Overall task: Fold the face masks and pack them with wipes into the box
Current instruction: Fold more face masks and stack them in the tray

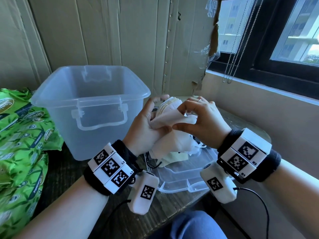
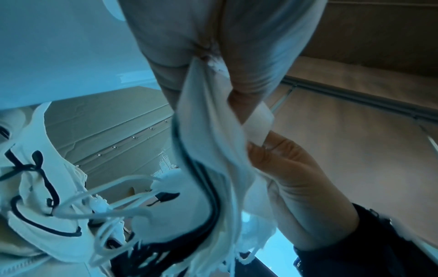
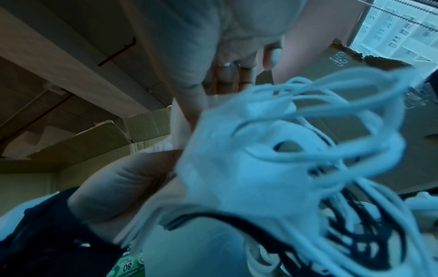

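Both hands hold a bundle of white face masks (image 1: 172, 121) above the table, right of the clear plastic box (image 1: 89, 107). My left hand (image 1: 151, 123) grips the bundle from the left, thumb on top. My right hand (image 1: 195, 118) pinches a white mask's upper edge. In the left wrist view the masks (image 2: 213, 150) hang down with white and black ear loops. In the right wrist view the mask bundle (image 3: 237, 178) and tangled loops fill the frame. More masks (image 1: 172, 156) lie on the clear lid (image 1: 183, 178) below. Green wipes packs (image 1: 22, 144) lie at the left.
The clear box stands open and looks empty, its handle facing me. A cardboard wall (image 1: 120, 40) rises behind it. A window (image 1: 284, 31) with bead chains (image 1: 231, 66) is at the right. The table edge (image 1: 172, 214) is near my knee.
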A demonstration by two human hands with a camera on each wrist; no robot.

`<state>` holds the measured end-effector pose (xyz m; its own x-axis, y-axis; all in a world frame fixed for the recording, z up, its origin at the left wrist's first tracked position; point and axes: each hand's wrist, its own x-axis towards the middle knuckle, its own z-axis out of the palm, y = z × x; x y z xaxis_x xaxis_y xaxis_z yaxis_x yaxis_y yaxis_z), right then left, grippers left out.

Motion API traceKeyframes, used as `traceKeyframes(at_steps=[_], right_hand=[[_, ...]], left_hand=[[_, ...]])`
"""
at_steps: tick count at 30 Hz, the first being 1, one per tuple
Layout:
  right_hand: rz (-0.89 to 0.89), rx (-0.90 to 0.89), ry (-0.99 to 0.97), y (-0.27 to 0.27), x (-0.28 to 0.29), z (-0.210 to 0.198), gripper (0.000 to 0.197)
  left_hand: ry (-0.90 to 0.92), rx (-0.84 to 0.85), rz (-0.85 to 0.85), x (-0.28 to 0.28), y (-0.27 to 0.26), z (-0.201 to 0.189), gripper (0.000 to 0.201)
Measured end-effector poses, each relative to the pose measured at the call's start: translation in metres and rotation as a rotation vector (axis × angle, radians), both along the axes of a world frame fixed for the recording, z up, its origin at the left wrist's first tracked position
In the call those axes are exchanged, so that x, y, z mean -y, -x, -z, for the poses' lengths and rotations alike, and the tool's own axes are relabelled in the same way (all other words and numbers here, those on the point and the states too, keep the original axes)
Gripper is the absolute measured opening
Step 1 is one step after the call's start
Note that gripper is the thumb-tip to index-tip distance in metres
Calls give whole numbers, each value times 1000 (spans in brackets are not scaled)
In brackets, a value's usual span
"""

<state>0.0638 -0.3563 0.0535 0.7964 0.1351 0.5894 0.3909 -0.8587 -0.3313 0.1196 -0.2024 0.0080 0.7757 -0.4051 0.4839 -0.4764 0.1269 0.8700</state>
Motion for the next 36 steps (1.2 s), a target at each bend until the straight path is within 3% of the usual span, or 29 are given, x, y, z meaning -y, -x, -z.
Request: traceKeyframes(at_steps=[2,4,8,12,14,16,20,22,25,27,30,33,36], right_hand=[[58,-113,50,0,1,0,29],[8,-151,-13,0,3,1,28],[-71,-213,-211,-3,16,3,28],[200,92,-508,-10,37,-1,33],[256,206,-437,-7,38,-3,29],[156,243,-239,-2,29,0,18],[-91,96,64,-3,8,25,8],[-173,21,140,-3,3,31,11],[-232,-74,125,0,4,26,17],[-157,-97,14,1,7,21,32],[-6,-165,-178,-4,13,18,39],[-38,-266,-407,-9,13,19,31],[-11,-186,-458,-9,12,18,26]], left_hand=[[-33,5,-13,0,1,0,41],[-95,6,8,-1,3,-1,26],[-107,-80,-45,-2,3,-3,18],[6,-261,-143,-6,-3,-7,30],[46,-343,-149,-6,-4,-8,37],[67,-388,-118,-4,-3,-8,50],[92,-473,-10,-4,2,-9,76],[64,-431,-33,-4,4,-10,64],[0,-336,-135,-5,3,-8,18],[-8,-311,-152,-6,1,-8,18],[-3,-267,-176,-6,2,-10,27],[-15,-180,-195,-4,3,-11,35],[-37,-101,-215,-5,5,-12,25]])
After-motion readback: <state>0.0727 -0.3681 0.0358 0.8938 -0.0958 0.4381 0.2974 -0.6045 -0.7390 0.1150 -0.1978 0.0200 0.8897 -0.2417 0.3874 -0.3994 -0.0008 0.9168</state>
